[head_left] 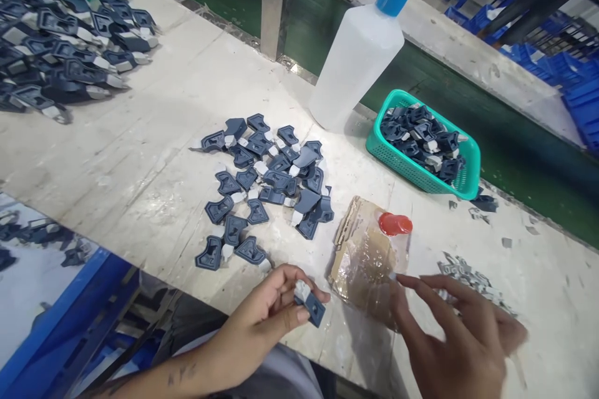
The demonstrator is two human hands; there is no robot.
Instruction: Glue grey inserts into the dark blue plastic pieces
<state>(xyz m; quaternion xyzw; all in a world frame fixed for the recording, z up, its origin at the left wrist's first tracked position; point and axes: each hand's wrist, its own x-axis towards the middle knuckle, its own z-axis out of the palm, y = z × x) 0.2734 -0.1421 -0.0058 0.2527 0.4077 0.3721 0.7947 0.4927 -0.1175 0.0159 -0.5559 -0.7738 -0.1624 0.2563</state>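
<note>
Dark-blue plastic part [312, 305] with a white tip sits pinched in the left hand's [266, 315] grip at the bench [154, 156] edge. That hold looks shallow; a slip could drop it off the edge. The right hand [456, 336], fingers spread and holding nothing, hovers over glue-smeared cardboard [369, 259] and could smear or stick.

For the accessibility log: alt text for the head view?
The left hand pinches a dark blue plastic part with a white tip while the right hand spreads over a glue-smeared cardboard sheet. More such parts lie on the white table.
</note>
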